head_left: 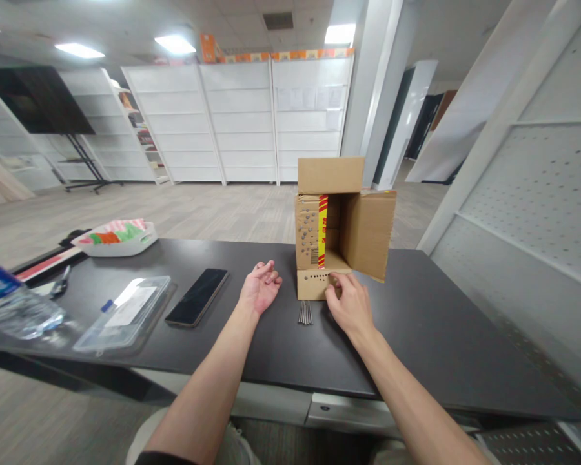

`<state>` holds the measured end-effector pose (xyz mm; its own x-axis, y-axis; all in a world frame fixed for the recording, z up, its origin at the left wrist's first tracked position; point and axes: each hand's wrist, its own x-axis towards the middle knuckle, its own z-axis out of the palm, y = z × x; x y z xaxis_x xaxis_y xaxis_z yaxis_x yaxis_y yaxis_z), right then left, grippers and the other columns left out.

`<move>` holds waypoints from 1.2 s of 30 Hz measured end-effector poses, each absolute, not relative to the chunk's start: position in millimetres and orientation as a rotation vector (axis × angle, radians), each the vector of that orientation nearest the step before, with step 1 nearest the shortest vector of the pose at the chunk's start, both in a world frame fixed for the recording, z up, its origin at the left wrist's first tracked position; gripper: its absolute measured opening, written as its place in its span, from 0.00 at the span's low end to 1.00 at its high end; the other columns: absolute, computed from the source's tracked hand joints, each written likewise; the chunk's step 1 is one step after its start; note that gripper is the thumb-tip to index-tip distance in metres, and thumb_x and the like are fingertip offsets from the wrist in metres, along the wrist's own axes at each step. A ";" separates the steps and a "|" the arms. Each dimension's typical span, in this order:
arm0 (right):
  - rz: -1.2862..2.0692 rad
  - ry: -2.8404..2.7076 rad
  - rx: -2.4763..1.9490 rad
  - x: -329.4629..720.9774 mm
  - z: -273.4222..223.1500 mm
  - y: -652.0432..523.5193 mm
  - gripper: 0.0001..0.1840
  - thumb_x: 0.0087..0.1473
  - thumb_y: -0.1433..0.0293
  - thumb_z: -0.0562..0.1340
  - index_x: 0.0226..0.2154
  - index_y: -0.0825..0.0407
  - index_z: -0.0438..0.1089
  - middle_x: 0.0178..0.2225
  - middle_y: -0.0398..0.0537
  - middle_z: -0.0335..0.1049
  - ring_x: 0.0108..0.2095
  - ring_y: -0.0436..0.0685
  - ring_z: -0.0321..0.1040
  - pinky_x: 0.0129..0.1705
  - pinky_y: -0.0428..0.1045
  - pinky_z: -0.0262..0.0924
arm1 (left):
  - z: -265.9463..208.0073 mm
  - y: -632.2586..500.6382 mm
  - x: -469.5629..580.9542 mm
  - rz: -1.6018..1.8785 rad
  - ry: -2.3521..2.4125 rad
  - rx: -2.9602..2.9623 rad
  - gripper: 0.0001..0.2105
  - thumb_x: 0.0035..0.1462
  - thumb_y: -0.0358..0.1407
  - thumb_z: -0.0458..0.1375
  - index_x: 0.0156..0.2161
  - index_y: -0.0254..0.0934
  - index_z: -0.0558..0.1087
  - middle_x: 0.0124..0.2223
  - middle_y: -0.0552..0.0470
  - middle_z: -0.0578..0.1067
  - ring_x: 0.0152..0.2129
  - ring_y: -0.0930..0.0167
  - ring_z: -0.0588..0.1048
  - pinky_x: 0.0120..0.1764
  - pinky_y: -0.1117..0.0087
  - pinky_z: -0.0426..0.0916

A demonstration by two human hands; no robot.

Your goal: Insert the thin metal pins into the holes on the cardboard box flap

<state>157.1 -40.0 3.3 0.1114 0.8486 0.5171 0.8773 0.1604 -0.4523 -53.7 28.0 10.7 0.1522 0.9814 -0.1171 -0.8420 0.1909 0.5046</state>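
A cardboard box (310,232) stands on the dark table with its opening towards me and its flaps folded out. Small holes run in a row across its lower flap (312,287), and grey round nail heads dot the left side. My right hand (352,302) is at the right part of that lower flap, fingers bent and thumb near the index finger; whatever lies between the fingertips is too small to make out. Several nails (305,313) lie side by side just in front of the flap. Left of the box, my left hand (261,287) rests palm up, fingers loosely curled, holding nothing visible.
A black phone (197,297) and a clear plastic case (126,313) lie to the left on the table (436,323). Beyond them are a water bottle (17,303) and a white basket (119,240) with colourful contents. A perforated white panel (537,194) stands at the right.
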 end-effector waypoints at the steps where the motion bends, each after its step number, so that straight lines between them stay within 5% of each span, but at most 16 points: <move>1: -0.059 -1.706 -1.670 157.2 3.2 -39.7 0.16 0.54 0.70 0.54 0.45 0.53 0.69 0.40 0.52 0.69 0.40 0.59 0.65 0.41 0.53 0.55 | 10.6 28.1 -53.8 1.350 0.469 0.355 0.12 0.46 0.22 0.61 0.26 0.36 0.62 0.28 0.58 0.73 0.14 0.81 0.56 0.25 0.72 0.58; 36: -0.286 -1.669 -1.806 155.1 6.6 -24.0 0.08 0.59 0.71 0.52 0.33 0.53 0.65 0.35 0.51 0.69 0.37 0.58 0.62 0.37 0.51 0.47 | 8.2 30.3 -54.9 1.339 0.461 0.361 0.11 0.47 0.23 0.61 0.25 0.36 0.62 0.28 0.58 0.73 0.14 0.80 0.56 0.26 0.72 0.58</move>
<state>155.1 -24.0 6.6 0.1644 0.8071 0.5671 0.9499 0.0254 -0.3115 -54.9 30.3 8.2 0.1635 0.9802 -0.1121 -0.8411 0.1978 0.5034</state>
